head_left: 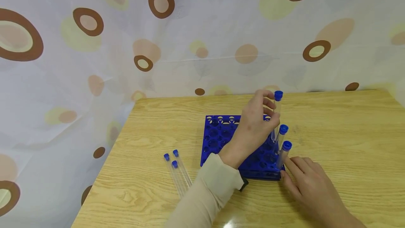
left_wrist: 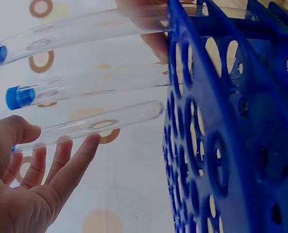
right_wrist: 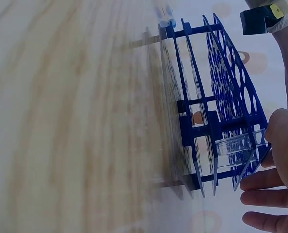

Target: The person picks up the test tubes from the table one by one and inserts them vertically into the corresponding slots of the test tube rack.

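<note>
My left hand (head_left: 253, 122) pinches a clear test tube (head_left: 277, 106) with a blue cap, thumb against fingers. The tube is upright above the right part of a blue test tube rack (head_left: 204, 143). In the left wrist view, its rounded bottom end lies just outside the rack's top plate, beside two capped tubes (left_wrist: 88, 90) that stand in the rack. My right hand (head_left: 311, 185) touches the rack's front right corner with fairly straight fingers, close by the front tube (head_left: 282, 157). In the right wrist view, fingers (right_wrist: 265, 198) extend beside the rack's end.
Several capped test tubes (head_left: 181, 171) lie on the wooden table (head_left: 142, 133) left of the rack, partly hidden behind my left sleeve (head_left: 202, 192). A patterned curtain (head_left: 221, 38) hangs along the table's back edge.
</note>
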### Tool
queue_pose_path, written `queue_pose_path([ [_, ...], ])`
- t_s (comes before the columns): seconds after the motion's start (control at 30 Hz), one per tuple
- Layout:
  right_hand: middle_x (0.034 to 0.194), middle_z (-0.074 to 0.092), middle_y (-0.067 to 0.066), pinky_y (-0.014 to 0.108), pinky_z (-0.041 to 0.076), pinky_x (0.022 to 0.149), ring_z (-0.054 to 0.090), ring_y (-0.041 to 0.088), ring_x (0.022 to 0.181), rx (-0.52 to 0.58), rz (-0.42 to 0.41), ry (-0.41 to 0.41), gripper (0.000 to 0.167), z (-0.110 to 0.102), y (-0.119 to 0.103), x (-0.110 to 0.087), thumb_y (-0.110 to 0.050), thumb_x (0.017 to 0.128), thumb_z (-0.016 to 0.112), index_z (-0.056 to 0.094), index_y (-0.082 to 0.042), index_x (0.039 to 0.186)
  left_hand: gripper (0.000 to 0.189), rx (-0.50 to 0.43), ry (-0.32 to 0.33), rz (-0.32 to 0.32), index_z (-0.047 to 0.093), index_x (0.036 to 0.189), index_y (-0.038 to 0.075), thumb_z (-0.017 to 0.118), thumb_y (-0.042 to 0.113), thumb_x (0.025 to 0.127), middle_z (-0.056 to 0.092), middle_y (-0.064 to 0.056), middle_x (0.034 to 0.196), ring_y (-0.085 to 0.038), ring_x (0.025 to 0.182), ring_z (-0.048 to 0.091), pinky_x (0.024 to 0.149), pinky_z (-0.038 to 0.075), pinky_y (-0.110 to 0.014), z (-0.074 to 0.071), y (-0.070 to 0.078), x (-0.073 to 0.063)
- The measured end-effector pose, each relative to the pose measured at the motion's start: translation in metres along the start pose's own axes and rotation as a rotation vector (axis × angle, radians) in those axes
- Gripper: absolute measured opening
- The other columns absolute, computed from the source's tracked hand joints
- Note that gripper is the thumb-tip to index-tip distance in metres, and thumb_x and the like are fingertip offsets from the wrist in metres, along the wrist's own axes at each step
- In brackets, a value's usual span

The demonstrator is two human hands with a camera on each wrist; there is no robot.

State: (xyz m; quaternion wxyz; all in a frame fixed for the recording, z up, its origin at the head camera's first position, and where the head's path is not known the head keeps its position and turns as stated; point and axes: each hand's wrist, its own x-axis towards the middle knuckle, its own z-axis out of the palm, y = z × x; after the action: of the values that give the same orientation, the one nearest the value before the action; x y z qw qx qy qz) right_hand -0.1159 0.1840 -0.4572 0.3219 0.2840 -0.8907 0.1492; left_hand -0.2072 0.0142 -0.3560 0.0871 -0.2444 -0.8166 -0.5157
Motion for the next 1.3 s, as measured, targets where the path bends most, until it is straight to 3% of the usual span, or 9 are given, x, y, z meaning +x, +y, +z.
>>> queue_pose_path([
  [0.17,0.087,0.064,0.008,0.043,0.051,0.065,0.059,0.025,0.077,0.003,-0.007,0.001,0.066,0.001,0.0,0.0,-0.043,0.107,0.025,0.069,0.005,0.104,0.036,0.074,0.007,0.037,0.047,0.123,0.012,0.065,0.005,0.093,0.062,-0.003,0.105,-0.003,0.086,0.063,0.068,0.049,-0.005,0.004,-0.004,0.001],
  [0.43,0.087,0.065,0.008,0.044,0.051,0.066,0.059,0.024,0.077,0.002,0.009,-0.02,0.068,0.0,-0.001,0.0,-0.045,0.107,0.022,0.069,0.004,0.105,0.035,0.146,-0.044,0.041,0.047,0.123,0.012,0.066,0.006,0.094,0.062,-0.003,0.106,-0.003,0.086,0.062,0.07,0.049,-0.004,0.008,-0.008,-0.003],
  [0.9,0.087,0.065,0.006,0.044,0.051,0.068,0.06,0.024,0.078,0.011,0.023,-0.022,0.069,0.002,0.0,-0.002,-0.046,0.107,0.021,0.069,0.004,0.108,0.03,0.139,-0.133,-0.055,0.048,0.121,0.015,0.063,0.009,0.096,0.061,0.0,0.106,-0.004,0.089,0.062,0.072,0.051,-0.008,0.012,-0.018,-0.009],
  [1.3,0.088,0.066,0.007,0.043,0.051,0.067,0.059,0.023,0.078,0.025,0.036,-0.035,0.068,0.0,-0.001,-0.002,-0.046,0.106,0.022,0.069,0.003,0.109,0.03,0.152,-0.147,-0.076,0.048,0.119,0.016,0.065,0.011,0.096,0.06,0.001,0.108,-0.004,0.091,0.062,0.072,0.05,-0.008,0.013,-0.021,-0.011],
])
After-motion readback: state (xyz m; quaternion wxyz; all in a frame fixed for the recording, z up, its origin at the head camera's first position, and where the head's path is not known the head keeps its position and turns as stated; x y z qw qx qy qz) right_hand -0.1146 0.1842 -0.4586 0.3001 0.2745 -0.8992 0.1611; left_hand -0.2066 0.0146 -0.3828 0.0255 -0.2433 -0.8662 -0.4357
